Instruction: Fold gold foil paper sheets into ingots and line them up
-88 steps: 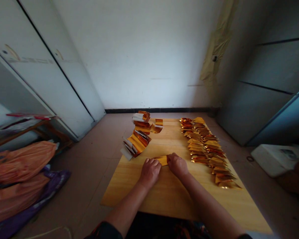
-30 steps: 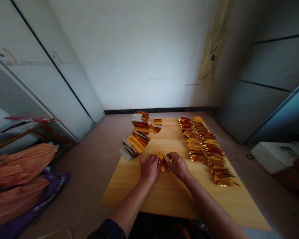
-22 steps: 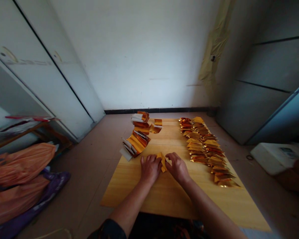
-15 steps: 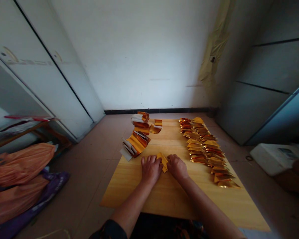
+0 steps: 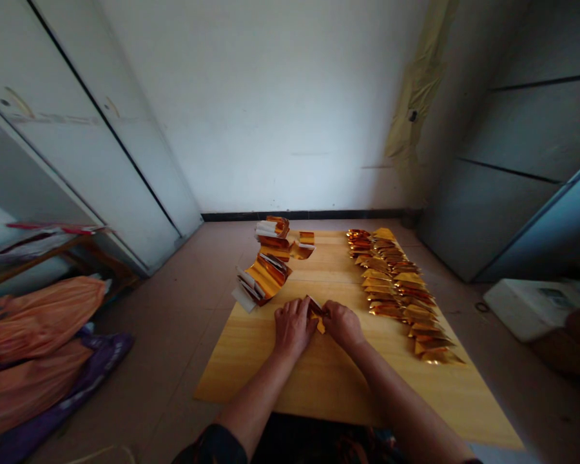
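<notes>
Between my two hands, a small piece of gold foil paper (image 5: 315, 308) is partly folded, its far edge raised off the wooden table (image 5: 251, 374). My left hand (image 5: 292, 327) grips its left side with thumb and fingers, the palm low over the wood. At its right side my right hand (image 5: 342, 324) pinches the edge, fingers curled. Both hands cover much of the paper. To the right lie overlapping rows of folded gold paper pieces (image 5: 399, 280). Loose gold foil sheets with pale backs (image 5: 267, 278) lie curled in a pile at the table's left.
More curled foil sheets (image 5: 273, 229) sit at the far left corner. A white wall (image 5: 270, 116) rises beyond the table. Left are a cabinet (image 5: 77, 142) and orange plastic bags (image 5: 38, 322); a white box (image 5: 524, 306) stands on the right.
The gold paper lay flatter before; now its far part is folded up and shows a dark edge. My right hand has moved slightly left, closer to my left hand.
</notes>
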